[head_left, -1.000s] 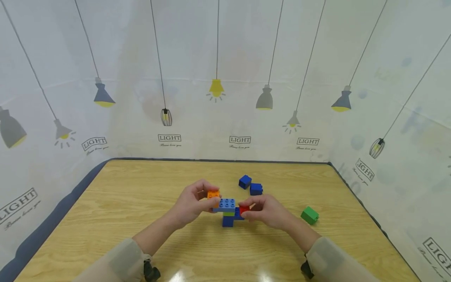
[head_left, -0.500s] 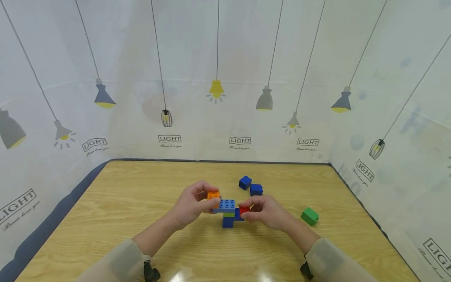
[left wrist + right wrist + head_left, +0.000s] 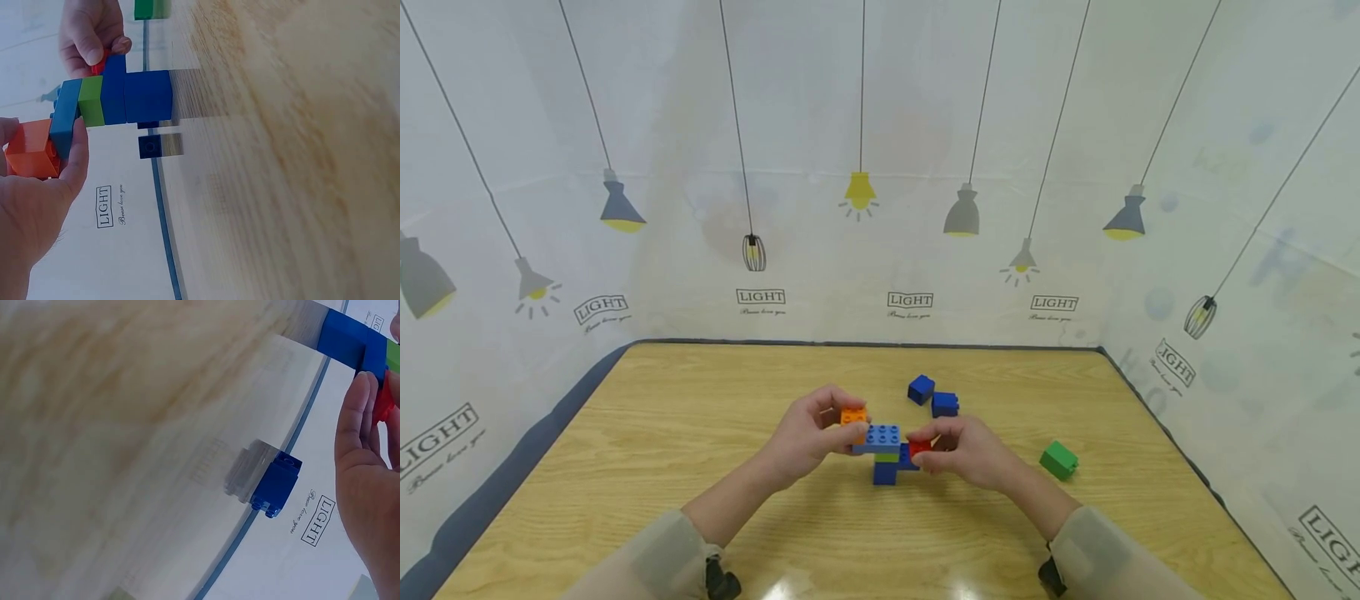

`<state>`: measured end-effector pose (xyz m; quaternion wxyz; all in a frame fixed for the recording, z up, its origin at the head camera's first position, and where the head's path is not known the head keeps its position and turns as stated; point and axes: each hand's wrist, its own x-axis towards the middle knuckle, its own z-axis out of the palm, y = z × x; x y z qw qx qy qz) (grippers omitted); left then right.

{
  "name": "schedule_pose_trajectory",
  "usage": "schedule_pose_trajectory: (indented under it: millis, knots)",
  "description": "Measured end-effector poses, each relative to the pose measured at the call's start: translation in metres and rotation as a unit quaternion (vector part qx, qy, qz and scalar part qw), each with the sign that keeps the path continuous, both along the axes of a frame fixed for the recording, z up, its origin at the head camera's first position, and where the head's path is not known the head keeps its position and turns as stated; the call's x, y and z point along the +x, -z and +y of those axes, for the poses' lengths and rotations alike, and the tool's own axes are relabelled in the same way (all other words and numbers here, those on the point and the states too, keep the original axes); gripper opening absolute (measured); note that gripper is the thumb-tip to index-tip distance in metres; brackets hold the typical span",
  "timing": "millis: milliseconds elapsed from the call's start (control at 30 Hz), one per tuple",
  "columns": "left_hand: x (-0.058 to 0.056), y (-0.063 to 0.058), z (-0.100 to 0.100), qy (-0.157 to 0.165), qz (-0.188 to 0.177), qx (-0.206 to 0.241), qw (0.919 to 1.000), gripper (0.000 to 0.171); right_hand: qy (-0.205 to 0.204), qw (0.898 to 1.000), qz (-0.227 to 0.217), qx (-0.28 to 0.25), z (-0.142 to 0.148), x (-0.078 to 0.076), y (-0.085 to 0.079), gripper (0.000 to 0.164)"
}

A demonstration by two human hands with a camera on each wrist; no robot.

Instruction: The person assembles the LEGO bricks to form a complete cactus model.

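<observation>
My left hand (image 3: 808,433) pinches an orange toy brick (image 3: 853,414) between thumb and fingers. That brick sits at the left end of a light blue brick (image 3: 882,437), which tops a small stack. Below come a lime green brick (image 3: 92,100), a flat dark blue brick (image 3: 114,94) reaching right, and a dark blue block (image 3: 885,473) on the table. My right hand (image 3: 973,450) pinches a red brick (image 3: 920,448) at the right end of the flat dark blue one. The fingers hide much of the red brick.
Two loose dark blue bricks, one left (image 3: 921,388) and one right (image 3: 945,404), lie behind the stack. A green brick (image 3: 1059,459) lies to the right of my right hand. The wooden table (image 3: 700,400) ends at a lamp-patterned curtain (image 3: 820,250).
</observation>
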<state>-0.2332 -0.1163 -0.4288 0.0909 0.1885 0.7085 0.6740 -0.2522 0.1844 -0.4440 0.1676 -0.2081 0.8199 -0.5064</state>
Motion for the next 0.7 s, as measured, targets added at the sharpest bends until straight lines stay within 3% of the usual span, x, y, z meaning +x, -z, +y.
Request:
schedule_pose_trajectory:
  millis: [367,700]
  knots:
    - [0.0,0.001,0.0,-0.003,-0.002,-0.002,1.0,0.031,-0.025,0.998,0.031,0.044,0.002,0.0,-0.001,0.026]
    - [0.0,0.001,0.0,-0.001,0.004,-0.003,1.0,0.032,-0.014,0.994,0.08,0.071,0.03,-0.001,-0.013,0.038]
